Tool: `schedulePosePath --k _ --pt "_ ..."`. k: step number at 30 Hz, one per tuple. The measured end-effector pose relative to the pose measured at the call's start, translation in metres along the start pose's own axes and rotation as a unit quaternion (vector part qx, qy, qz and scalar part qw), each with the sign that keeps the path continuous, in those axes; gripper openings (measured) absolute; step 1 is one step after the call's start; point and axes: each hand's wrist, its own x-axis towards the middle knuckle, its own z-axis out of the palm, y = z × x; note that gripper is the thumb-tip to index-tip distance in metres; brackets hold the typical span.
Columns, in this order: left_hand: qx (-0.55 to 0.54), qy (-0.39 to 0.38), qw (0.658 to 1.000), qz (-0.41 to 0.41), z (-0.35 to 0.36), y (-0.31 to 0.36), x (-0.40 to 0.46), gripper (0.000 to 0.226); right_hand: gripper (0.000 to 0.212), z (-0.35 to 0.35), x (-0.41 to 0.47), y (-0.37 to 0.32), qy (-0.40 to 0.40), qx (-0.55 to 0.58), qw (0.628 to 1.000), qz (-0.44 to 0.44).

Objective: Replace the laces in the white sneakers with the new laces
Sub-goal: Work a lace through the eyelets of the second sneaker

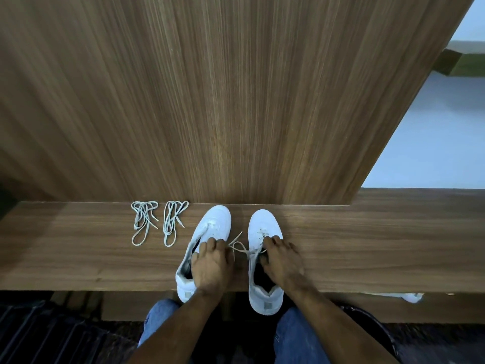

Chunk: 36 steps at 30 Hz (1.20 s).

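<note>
Two white sneakers stand side by side on a wooden ledge (78, 261), toes pointing away from me and heels over its front edge. My left hand (211, 267) lies over the left sneaker (214, 222), fingers curled across its top and thumb at the opening. My right hand (282, 262) grips the right sneaker (262, 224) the same way, fingertips at the laced eyelets. A loose pale lace (237, 246) from the right sneaker loops on the ledge between the shoes. Two bundles of new laces lie to the left: one (143, 222) further out, the other (173, 222) nearer the left sneaker.
A tall wooden panel (236, 101) rises straight behind the ledge, just past the sneaker toes. My knees in blue jeans (296, 337) are below the ledge's front edge. A white object (412, 296) lies at the ledge's lower right.
</note>
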Motion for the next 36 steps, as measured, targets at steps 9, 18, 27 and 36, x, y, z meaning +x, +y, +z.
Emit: schedulePosePath --k 9,18,27,36 --pt "0.016 -0.13 0.982 -0.136 0.0 -0.028 0.006 0.071 0.018 0.0 0.002 0.0 -0.005 0.065 0.998 0.025" --pt "-0.007 -0.066 0.993 -0.1 -0.02 -0.029 0.031 0.054 0.02 -0.009 -0.001 0.017 0.029 0.669 0.694 0.264" --pt "-0.017 -0.057 0.993 -0.102 -0.015 -0.035 0.027 0.047 0.014 -0.012 0.002 0.017 0.097 0.64 0.723 0.244" --pt "-0.074 -0.135 0.982 0.11 0.0 0.039 0.002 0.041 0.03 -0.006 -0.001 0.023 -0.018 0.207 0.977 0.039"
